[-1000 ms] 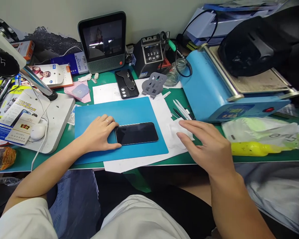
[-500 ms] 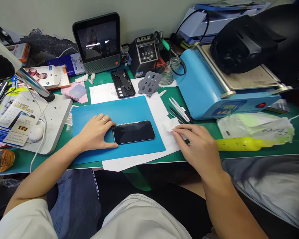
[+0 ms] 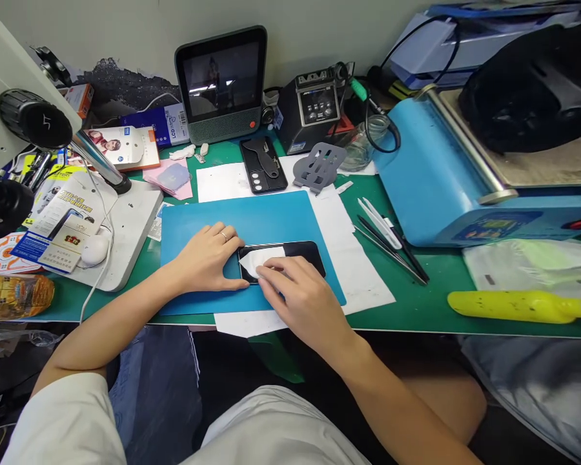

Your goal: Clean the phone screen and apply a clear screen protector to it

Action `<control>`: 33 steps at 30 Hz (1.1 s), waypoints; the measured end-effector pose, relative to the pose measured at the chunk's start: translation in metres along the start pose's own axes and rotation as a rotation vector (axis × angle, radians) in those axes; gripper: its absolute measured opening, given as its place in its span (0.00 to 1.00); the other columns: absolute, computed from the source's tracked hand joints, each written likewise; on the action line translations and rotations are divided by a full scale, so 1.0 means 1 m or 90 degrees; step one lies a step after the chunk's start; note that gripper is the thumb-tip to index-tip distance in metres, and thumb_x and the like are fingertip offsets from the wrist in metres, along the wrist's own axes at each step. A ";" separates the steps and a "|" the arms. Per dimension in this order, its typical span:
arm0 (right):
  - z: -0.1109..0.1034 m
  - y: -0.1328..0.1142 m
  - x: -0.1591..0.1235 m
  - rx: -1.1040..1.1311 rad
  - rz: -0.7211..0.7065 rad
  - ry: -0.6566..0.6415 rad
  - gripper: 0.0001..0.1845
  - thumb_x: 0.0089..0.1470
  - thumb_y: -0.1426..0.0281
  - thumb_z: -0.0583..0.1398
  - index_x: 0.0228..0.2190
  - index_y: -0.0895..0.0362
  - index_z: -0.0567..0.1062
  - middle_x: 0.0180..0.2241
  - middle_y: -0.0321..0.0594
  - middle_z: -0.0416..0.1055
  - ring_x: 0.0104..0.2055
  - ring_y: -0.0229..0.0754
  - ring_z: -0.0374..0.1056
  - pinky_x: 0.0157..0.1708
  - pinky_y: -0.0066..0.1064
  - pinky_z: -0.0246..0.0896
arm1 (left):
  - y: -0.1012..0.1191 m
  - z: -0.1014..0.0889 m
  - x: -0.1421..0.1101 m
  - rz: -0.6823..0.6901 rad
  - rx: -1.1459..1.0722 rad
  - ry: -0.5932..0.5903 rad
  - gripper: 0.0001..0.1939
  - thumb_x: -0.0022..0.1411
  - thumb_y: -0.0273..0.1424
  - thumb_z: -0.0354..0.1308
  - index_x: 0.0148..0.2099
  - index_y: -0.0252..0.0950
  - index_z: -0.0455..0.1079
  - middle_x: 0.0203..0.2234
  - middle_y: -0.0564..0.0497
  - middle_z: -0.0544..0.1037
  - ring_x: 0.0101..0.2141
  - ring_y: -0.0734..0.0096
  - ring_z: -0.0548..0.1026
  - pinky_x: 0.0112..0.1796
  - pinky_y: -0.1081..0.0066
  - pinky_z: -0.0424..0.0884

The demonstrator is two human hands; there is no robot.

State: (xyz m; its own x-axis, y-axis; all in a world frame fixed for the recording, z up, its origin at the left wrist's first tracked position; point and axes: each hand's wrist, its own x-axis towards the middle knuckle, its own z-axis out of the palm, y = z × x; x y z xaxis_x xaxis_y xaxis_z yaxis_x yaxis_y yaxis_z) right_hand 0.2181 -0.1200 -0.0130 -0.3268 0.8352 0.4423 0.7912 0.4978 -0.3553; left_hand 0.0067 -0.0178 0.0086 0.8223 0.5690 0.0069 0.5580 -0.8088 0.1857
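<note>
A smartphone (image 3: 311, 256) with a dark screen lies face up on the blue mat (image 3: 242, 219). My left hand (image 3: 209, 259) braces its left end, the thumb at the near corner and the fingers at the far corner. A white wipe (image 3: 250, 262) covers the left part of the screen. With fingers bent together, my right hand (image 3: 304, 296) presses this wipe onto the glass. Part of the wipe and the phone's near edge are hidden beneath that hand.
White paper (image 3: 368, 284) sticks out from under the mat. Several tweezers and pens (image 3: 390, 232) lie to the right, before a blue machine (image 3: 426, 187). A phone case (image 3: 261, 177) and grey stand (image 3: 319, 165) sit behind. A microscope base (image 3: 135, 219) and yellow bottle (image 3: 513, 305) flank the mat.
My right hand has moved left from beside the mat to the phone, bringing the white wipe onto the screen. My left hand keeps its hold. The camera view has shifted left.
</note>
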 end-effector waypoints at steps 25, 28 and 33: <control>0.016 -0.011 0.009 -0.047 -0.031 -0.082 0.20 0.67 0.80 0.52 0.54 0.63 0.76 0.49 0.55 0.79 0.49 0.55 0.74 0.48 0.48 0.74 | 0.000 0.004 0.000 0.007 -0.018 0.003 0.32 0.63 0.56 0.64 0.54 0.32 0.71 0.45 0.41 0.75 0.43 0.52 0.71 0.43 0.57 0.68; 0.024 -0.012 0.017 -0.040 -0.013 -0.072 0.21 0.65 0.82 0.52 0.55 0.64 0.75 0.49 0.56 0.78 0.49 0.55 0.73 0.49 0.48 0.73 | -0.001 0.004 0.000 -0.001 -0.020 0.004 0.33 0.64 0.56 0.63 0.54 0.32 0.71 0.44 0.40 0.75 0.43 0.52 0.70 0.43 0.56 0.68; 0.017 -0.021 -0.001 -0.056 -0.006 -0.063 0.22 0.64 0.83 0.52 0.55 0.62 0.75 0.47 0.54 0.79 0.46 0.54 0.74 0.47 0.46 0.74 | -0.002 0.002 0.000 0.002 -0.023 -0.003 0.33 0.65 0.57 0.61 0.56 0.32 0.70 0.46 0.40 0.75 0.44 0.52 0.71 0.44 0.56 0.68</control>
State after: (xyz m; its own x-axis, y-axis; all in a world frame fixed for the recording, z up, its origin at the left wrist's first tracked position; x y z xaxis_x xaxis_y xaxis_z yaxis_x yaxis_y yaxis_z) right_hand 0.1925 -0.1271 -0.0201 -0.3804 0.8520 0.3597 0.8286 0.4867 -0.2767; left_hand 0.0057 -0.0164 0.0058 0.8249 0.5652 0.0037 0.5505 -0.8049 0.2215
